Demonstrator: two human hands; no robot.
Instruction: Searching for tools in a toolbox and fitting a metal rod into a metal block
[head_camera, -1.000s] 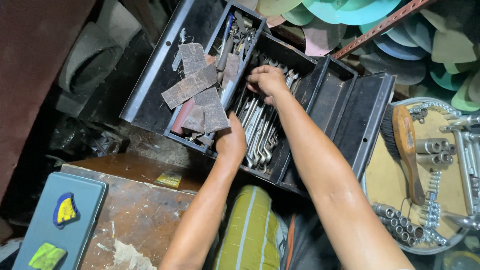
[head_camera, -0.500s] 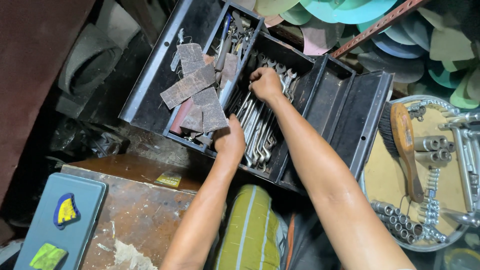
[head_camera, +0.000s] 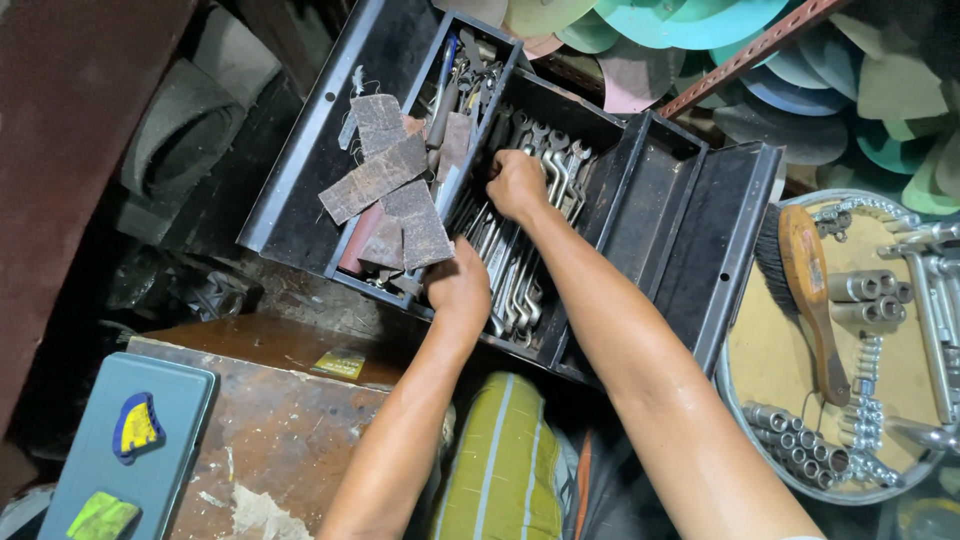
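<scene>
A black metal toolbox (head_camera: 690, 220) lies open with its trays folded out. Its middle compartment holds several steel wrenches (head_camera: 510, 270). My right hand (head_camera: 516, 183) reaches into that compartment, fingers curled down among the wrench heads; what it grips is hidden. My left hand (head_camera: 458, 283) rests on the near edge of the box beside the left tray, fingers hidden behind the rim. Strips of brown sandpaper (head_camera: 390, 190) lie across the left tray.
A round tray (head_camera: 770, 350) at right carries sockets, a wooden-handled brush (head_camera: 812, 290) and ratchet parts. A worn wooden bench top (head_camera: 270, 430) and a grey-blue board (head_camera: 130, 450) sit at lower left. Coloured foam discs (head_camera: 700, 20) hang above.
My right hand has shifted slightly nearer within the wrench compartment. My left hand has stayed on the box's near edge.
</scene>
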